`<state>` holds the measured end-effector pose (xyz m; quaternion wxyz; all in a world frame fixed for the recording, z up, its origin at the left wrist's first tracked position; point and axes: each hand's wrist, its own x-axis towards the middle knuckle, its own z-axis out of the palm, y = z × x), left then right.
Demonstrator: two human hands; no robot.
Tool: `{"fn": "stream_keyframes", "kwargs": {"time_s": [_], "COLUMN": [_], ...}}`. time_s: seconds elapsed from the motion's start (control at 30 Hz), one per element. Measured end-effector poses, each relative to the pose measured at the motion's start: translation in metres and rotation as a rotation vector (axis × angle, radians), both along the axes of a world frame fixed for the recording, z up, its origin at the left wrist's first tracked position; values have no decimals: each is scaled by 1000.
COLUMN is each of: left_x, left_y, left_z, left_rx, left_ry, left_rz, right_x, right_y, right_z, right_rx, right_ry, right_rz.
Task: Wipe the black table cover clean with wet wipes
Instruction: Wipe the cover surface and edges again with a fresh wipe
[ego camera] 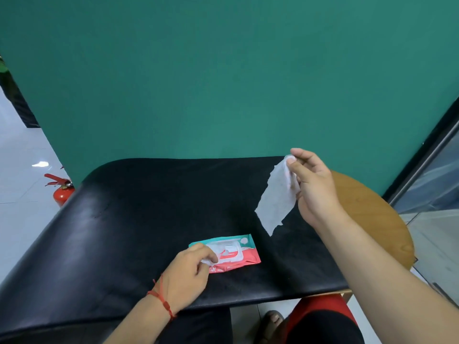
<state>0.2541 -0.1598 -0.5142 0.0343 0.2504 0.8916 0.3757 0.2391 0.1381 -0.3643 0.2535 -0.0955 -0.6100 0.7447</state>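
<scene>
A flat teal-green wall point(223, 70) fills the view at 12 o'clock. Below it the black leather-like table cover point(139, 214) is draped over the round wooden counter point(372, 209), whose bare rim shows at 3 o'clock.

The teal-and-coral plastic pack of wet wipes point(244, 254) lies flat on the cover near the front edge, just at 6 o'clock from the middle. Its long axis runs from 9 o'clock to 3 o'clock, the right end tipped slightly toward 2, with the white flap facing up. My left hand point(188, 274), which has a red string bracelet point(161, 300) at the wrist, has its grip curled onto the pack's left end at the flap.

My right hand point(315, 187) is raised at 2 o'clock, its grip pinching the top of a white wet wipe sheet point(275, 199). The sheet hangs clear of the cover, its length slanting from 1 o'clock down to 7.

A red fire extinguisher point(63, 192) stands on the floor at 9 o'clock.
</scene>
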Motion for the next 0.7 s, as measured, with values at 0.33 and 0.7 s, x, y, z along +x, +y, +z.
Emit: {"fn": "stream_keyframes", "kwargs": {"time_s": [0.33,0.7], "left_x": [-25,-28], "left_y": [21,54], "left_z": [-16,-36], "left_rx": [-191,-310], "left_ry": [110,413], "left_rz": [149,237], "right_x": [9,20], "right_y": [-6,-9], "right_z": [-34,-72], "right_rx": [47,105], "right_ry": [-112,-263], "right_rz": [67,118]}}
